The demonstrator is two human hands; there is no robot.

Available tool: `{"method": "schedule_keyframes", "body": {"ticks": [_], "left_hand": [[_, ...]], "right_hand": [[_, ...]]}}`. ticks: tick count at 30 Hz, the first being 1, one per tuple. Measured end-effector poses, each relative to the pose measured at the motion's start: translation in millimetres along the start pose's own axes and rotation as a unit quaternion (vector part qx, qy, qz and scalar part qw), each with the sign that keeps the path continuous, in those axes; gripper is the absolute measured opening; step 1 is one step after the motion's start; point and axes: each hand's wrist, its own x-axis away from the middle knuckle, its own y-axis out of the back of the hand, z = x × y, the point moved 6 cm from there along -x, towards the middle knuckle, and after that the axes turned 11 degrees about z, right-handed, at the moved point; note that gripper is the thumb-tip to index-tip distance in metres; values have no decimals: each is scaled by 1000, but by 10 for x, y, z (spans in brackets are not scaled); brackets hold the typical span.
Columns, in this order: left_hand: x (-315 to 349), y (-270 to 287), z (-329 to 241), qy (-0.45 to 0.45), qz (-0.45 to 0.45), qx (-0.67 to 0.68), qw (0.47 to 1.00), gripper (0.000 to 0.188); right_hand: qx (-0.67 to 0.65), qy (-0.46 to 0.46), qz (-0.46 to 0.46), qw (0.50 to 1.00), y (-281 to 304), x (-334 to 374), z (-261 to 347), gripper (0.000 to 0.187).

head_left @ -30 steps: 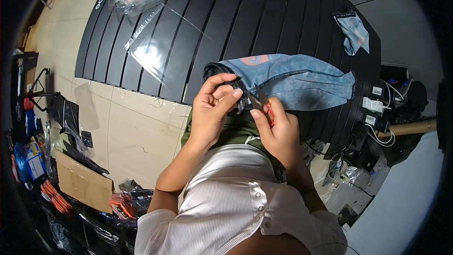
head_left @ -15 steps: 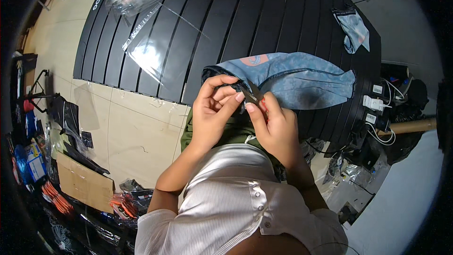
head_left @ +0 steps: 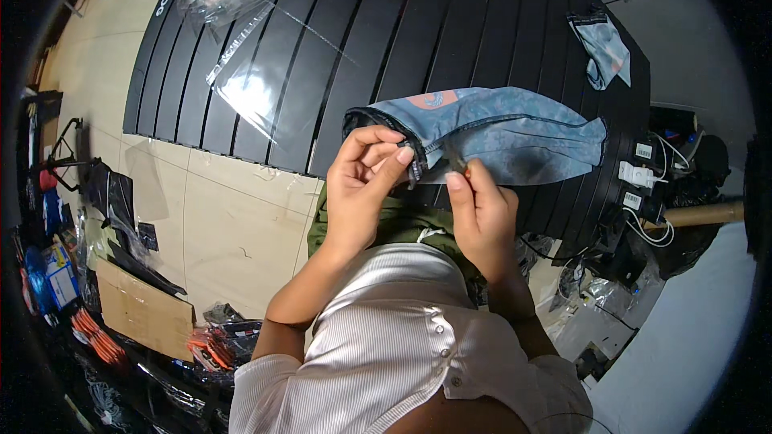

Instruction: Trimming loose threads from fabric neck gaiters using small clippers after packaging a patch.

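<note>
Blue cloth: it lies along the near part of the black slatted table (head_left: 450, 24), its dark-edged end at my hands and the rest of the blue cloth (head_left: 527, 141) stretching right.
Left pinch: my left hand (head_left: 354, 193) grasps the black edging (head_left: 411, 167) between thumb and forefinger; I'd keep that hold firm and the edge lightly stretched, so it doesn't fold under the tool.
Red-handled tool: my right hand (head_left: 489, 217) grips the red-handled tool (head_left: 467, 174) between thumb and fingers; the handle is mostly hidden and the dark tip blurred, so I can't tell whether its blades are parted.
Tip care: I judge short, small strokes best, with the point along the edging, clear of my left fingertips and the blue face.
Hands, against a second ago: my right hand has shifted right, away from the left; the tip, then close by my left fingers, now stands off from them, and less red shows.
Cloth and small blue piece: the cloth lies almost as it did; the small blue piece (head_left: 605, 55), far right, shows no clear change.
</note>
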Motion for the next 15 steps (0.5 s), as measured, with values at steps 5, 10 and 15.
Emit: {"method": "schedule_keyframes", "body": {"ticks": [5, 10, 15], "left_hand": [[-23, -18, 27, 48, -10, 47, 998, 25], [-33, -106, -4, 47, -16, 63, 997, 39], [-42, -115, 24, 56, 41, 100, 993, 54]], "right_hand": [[6, -6, 15, 1000, -24, 27, -38, 21], [36, 10, 14, 999, -87, 31, -58, 23], [53, 16, 18, 998, -83, -12, -53, 24]]}}
